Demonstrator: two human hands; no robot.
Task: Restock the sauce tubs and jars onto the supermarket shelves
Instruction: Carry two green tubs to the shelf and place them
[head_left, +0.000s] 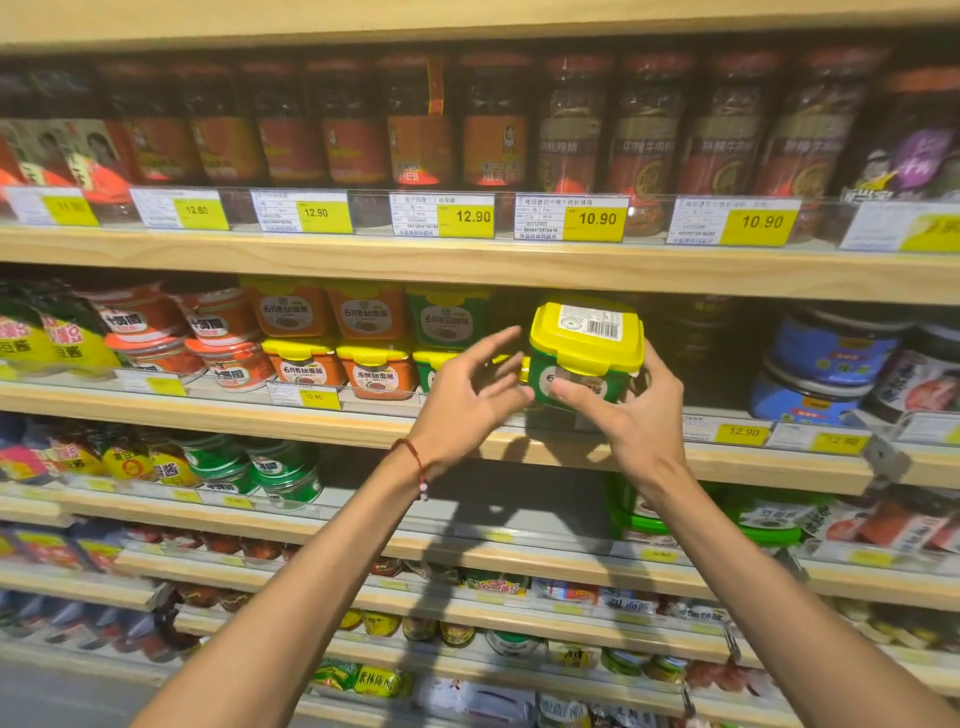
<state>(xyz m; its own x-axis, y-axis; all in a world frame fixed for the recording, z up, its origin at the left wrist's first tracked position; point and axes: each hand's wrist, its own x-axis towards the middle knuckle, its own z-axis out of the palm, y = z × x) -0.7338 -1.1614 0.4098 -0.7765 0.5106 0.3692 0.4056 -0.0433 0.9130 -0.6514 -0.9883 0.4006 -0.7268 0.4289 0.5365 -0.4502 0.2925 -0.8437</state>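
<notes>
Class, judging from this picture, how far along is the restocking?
Done: orange tubs and green tubs sit stacked on the shelf. In hand: the right hand grips a yellow-lidded green tub; the left hand hovers open beside it. Left: placing it in the dark gap behind.

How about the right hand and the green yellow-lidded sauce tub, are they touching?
Touching. The head view shows the right hand gripping the green sauce tub: its thumb lies across the front label and its fingers curl around the right side.

The wooden shelf (260, 415) facing me carries red-lidded tubs (218, 322) at left, orange tubs (304, 364), green tubs (449, 317), then blue tubs (831, 353) right.
</notes>
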